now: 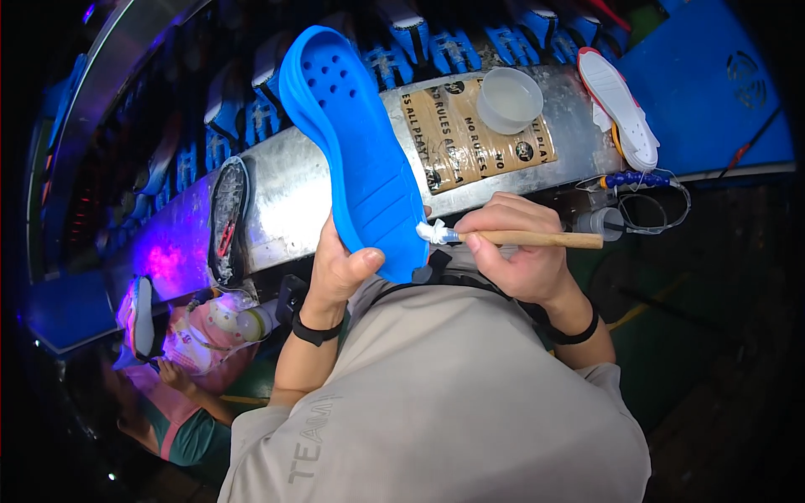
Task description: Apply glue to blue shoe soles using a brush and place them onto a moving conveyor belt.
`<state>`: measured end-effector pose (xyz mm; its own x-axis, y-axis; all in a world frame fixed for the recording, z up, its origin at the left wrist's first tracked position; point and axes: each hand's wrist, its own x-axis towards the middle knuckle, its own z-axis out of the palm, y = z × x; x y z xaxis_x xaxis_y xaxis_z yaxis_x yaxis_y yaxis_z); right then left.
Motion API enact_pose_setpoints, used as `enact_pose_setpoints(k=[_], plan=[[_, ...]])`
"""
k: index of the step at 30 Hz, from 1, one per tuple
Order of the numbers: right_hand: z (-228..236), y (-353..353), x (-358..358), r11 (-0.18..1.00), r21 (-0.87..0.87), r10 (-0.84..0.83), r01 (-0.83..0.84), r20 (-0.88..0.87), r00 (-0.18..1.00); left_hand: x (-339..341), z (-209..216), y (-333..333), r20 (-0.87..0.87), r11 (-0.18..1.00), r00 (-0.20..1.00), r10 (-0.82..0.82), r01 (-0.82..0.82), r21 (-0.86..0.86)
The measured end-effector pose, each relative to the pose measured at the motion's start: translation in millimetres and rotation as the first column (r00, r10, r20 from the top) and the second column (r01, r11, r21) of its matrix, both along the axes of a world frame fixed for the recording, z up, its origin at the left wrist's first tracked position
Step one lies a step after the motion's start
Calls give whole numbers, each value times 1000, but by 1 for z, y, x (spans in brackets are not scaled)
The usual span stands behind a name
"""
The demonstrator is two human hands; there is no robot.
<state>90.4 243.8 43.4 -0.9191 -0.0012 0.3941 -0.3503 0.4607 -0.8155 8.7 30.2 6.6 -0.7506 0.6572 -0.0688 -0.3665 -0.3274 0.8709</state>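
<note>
My left hand (340, 270) grips the heel end of a bright blue shoe sole (352, 142), holding it up so its inner face with round holes and shallow grooves shows. My right hand (516, 251) is closed around a wooden-handled brush (537, 240). The brush's white, wet bristles touch the sole's lower right edge near the heel. Both wrists carry black bands.
A metal conveyor ledge (289, 197) holds a brown printed sheet (470, 134) with a translucent white cup (509, 100) on it, a dark shoe (228, 220) and a white sole (622, 105). Rows of blue shoes (453, 46) lie behind. Another person (180, 377) works at lower left under purple light.
</note>
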Motion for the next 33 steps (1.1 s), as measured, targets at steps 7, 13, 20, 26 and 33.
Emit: enact_pose_setpoints(k=[7,13,20,26,33], plan=[[5,11,19,939,-292,-211,184,-66,975,1,-6,-12,122,990,988,-95,81,116],[-19,38,38,671,-637,-555,381,-91,827,-13,51,-8,293,908,866,-406,346,234],[-14,44,53,687,-615,-583,387,-148,799,-139,242,116,-123,749,914,-387,389,536],[-25,34,61,731,-548,-545,406,-112,831,-198,269,164,-76,845,985,-153,171,507],[-42,31,54,692,-601,-499,400,2,866,-201,240,-1,-544,977,811,214,-177,120]])
